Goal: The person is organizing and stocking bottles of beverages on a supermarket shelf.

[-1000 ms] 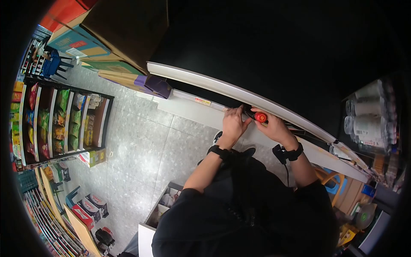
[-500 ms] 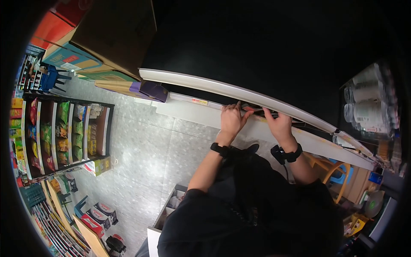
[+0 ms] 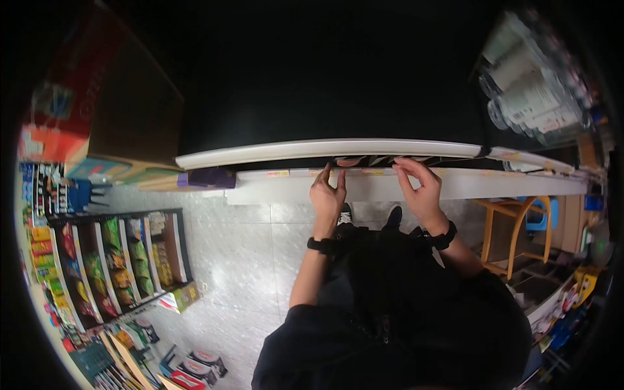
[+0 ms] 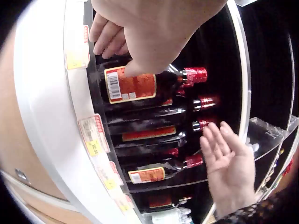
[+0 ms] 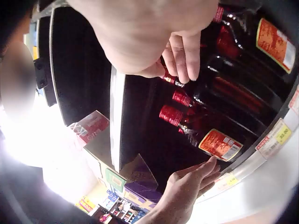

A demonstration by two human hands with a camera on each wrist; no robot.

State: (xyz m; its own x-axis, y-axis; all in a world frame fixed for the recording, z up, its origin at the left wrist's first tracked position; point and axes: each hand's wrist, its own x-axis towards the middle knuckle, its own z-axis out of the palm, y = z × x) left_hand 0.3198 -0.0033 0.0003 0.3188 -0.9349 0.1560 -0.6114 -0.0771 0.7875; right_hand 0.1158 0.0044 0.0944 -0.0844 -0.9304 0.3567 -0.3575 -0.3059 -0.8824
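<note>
Dark bottles with red caps lie on their sides on a shelf. My left hand is at the shelf's front edge; in the left wrist view its thumb rests over the orange label of one bottle, the other fingers extended by its base. My right hand is further right, fingers lightly bent. The left wrist view shows the palm of this right hand beside the red caps, holding nothing. In the right wrist view, its fingertips hang near a bottle neck, and whether they touch it cannot be told.
A white shelf lip runs above the bottles, with price tags along the lower edge. Cartons stand at the left, wrapped clear bottles at the right. Behind are a snack rack and a wooden chair.
The red-capped bottle, earlier upright between both hands, now lies on the shelf. My right hand has come off it and drawn back a little. The head view has turned.
</note>
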